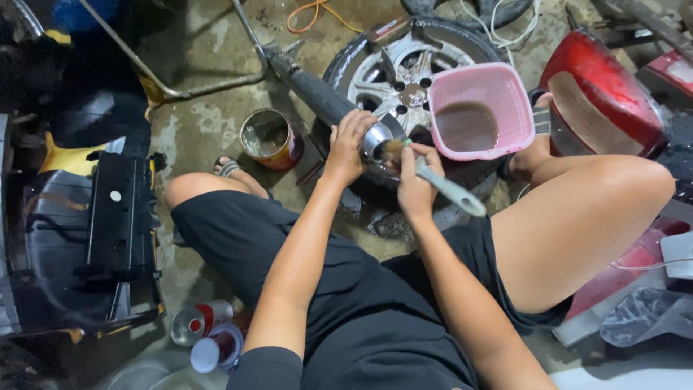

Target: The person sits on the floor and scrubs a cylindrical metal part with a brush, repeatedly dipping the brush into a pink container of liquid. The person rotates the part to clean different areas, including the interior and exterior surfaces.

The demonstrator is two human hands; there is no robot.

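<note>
While the long dark metal exhaust pipe (326,97) lay across the alloy wheel w/ tyre (404,79), the left hand (348,148) was clenched round its shiny end and the right hand (416,180) grasped a pale-handled paintbrush (440,184), bristles touching that end. Just beside sat a pink plastic basket-tub (480,108) of brown liquid. An open rusty tin can (271,137) stood on the concrete floor (202,123), near the left knee; red bodywork (599,94) at right.

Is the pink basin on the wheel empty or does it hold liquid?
It holds liquid: dark brown liquid covers the bottom of the pink basin, well below its rim. It sits upright on the wheel.
</note>
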